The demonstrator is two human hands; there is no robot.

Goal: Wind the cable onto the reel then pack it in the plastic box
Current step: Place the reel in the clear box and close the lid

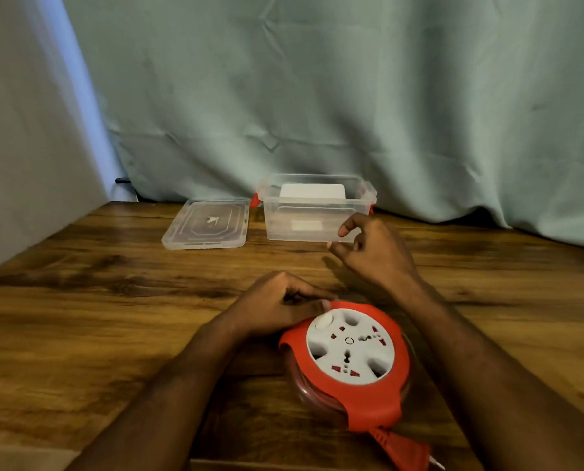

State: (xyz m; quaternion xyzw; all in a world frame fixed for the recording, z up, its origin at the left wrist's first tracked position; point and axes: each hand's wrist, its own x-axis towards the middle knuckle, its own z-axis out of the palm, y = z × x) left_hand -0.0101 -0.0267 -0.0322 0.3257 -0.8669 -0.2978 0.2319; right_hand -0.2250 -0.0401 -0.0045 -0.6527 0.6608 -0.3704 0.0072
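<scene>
A red cable reel (348, 362) with a white socket face lies flat on the wooden table (96, 300) near me. Its red plug (404, 448) sticks out at the lower right, with the cable wound inside the clear rim. My left hand (277, 305) rests against the reel's upper left edge, fingers curled on it. My right hand (372, 251) hovers above the table beyond the reel, fingers loosely bent and holding nothing. The clear plastic box (314, 209) with red latches stands open at the back.
The box's clear lid (209, 222) lies flat to the left of the box. A pale green curtain (352, 96) hangs behind the table. A grey wall (18, 130) closes the left side.
</scene>
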